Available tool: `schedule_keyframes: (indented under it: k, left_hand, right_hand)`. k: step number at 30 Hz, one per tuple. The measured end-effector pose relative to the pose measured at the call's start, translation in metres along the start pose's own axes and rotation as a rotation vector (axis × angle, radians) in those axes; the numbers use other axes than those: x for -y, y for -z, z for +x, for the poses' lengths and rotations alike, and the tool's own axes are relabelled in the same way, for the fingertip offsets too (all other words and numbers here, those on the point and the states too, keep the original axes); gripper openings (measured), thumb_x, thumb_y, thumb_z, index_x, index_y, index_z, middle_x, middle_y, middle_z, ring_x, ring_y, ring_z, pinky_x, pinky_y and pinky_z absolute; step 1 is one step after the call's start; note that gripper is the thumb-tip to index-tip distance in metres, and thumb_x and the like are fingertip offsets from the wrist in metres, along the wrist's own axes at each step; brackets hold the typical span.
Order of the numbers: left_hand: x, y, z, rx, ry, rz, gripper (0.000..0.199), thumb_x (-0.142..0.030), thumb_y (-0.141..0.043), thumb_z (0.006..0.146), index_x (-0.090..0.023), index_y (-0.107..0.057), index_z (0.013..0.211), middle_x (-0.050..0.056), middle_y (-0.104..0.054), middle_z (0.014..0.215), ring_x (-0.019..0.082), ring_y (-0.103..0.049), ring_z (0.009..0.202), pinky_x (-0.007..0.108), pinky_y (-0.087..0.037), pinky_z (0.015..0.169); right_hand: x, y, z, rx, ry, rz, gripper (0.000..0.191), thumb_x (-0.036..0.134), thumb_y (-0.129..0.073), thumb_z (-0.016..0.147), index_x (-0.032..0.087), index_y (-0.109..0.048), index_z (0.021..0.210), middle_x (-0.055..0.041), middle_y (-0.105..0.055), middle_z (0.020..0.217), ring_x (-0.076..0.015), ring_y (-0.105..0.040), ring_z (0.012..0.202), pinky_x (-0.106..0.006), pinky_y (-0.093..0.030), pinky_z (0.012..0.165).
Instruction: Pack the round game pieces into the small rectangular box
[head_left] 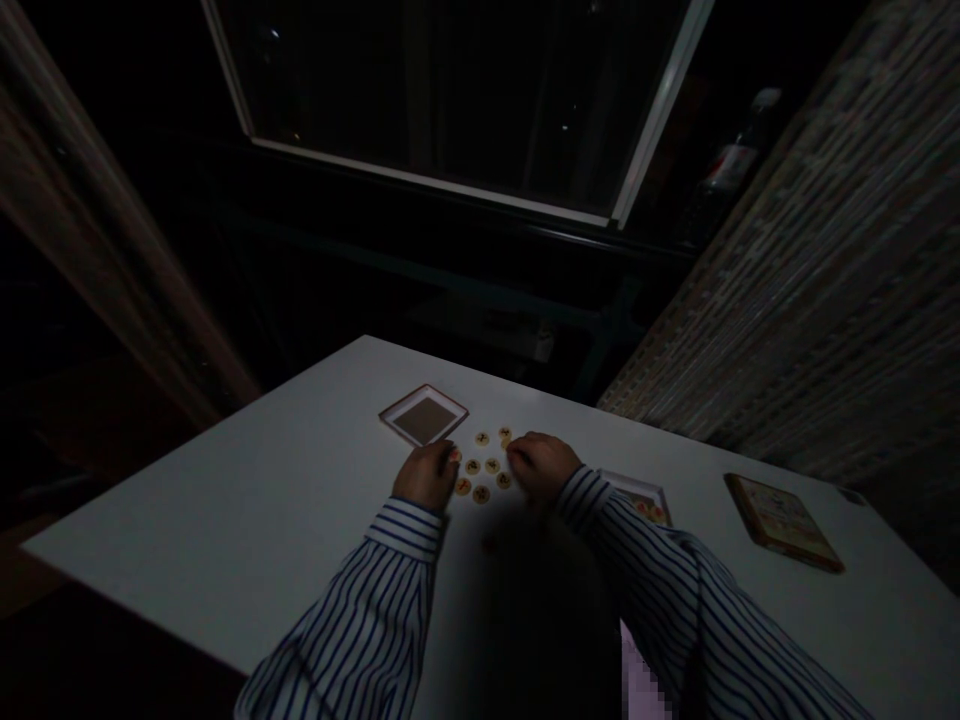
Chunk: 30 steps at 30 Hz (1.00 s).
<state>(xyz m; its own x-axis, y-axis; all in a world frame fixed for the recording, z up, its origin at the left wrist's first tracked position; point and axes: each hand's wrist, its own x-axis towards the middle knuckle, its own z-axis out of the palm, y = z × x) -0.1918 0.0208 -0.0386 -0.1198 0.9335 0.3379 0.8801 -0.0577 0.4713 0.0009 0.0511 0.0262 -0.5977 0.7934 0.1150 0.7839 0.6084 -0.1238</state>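
Observation:
Several round, pale Chinese chess pieces (492, 466) with dark or red characters lie in a loose cluster on the white table (262, 500). At the cluster's left edge, my left hand (426, 477) is closed, with a chess piece (455, 455) bearing a red mark between thumb and fingers. On the other side, my right hand (546, 464) has its fingers curled together beside another piece (505, 442). Whether those fingers grip that piece is hard to make out in the dim light.
An open shallow box (385, 413) sits beyond my left hand. Another tray (660, 492) holding reddish pieces is partly behind my right sleeve. Farther right lies a flat printed box (784, 522). A bottle (731, 165) stands by the window, near a bead curtain (750, 300).

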Motion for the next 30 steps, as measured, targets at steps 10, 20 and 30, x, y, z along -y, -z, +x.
schedule_keyframes:
  k: [10, 20, 30]
  left_hand:
    - [-0.003, -0.003, 0.0, 0.012, 0.016, 0.012, 0.032, -0.026, -0.042, 0.075, -0.017, -0.053, 0.104, 0.008, -0.062, 0.098, 0.019, -0.056, 0.091, 0.029, -0.042, 0.08]
    - [0.002, -0.011, 0.004, 0.054, -0.008, 0.023, 0.031, -0.027, -0.04, 0.078, -0.018, -0.053, 0.104, 0.007, -0.061, 0.098, 0.019, -0.054, 0.093, 0.029, -0.04, 0.082]
    - [0.004, -0.01, 0.005, 0.015, -0.011, -0.006, 0.033, -0.029, -0.039, 0.078, -0.016, -0.053, 0.105, 0.008, -0.061, 0.101, 0.019, -0.055, 0.093, 0.029, -0.041, 0.081]
  right_hand:
    - [0.013, -0.017, 0.018, 0.066, 0.036, -0.023, 0.03, 0.028, -0.033, 0.083, 0.019, -0.062, 0.086, -0.005, -0.062, 0.09, -0.0145, -0.054, 0.086, -0.024, -0.036, 0.075]
    - [0.016, -0.022, 0.021, 0.102, 0.038, -0.052, 0.031, 0.029, -0.032, 0.083, 0.019, -0.061, 0.088, -0.0057, -0.061, 0.091, -0.0158, -0.053, 0.087, -0.026, -0.035, 0.074]
    - [0.015, -0.015, 0.017, 0.117, -0.007, -0.019, 0.031, 0.03, -0.034, 0.083, 0.019, -0.059, 0.097, -0.0063, -0.059, 0.097, -0.0161, -0.051, 0.092, -0.027, -0.034, 0.079]
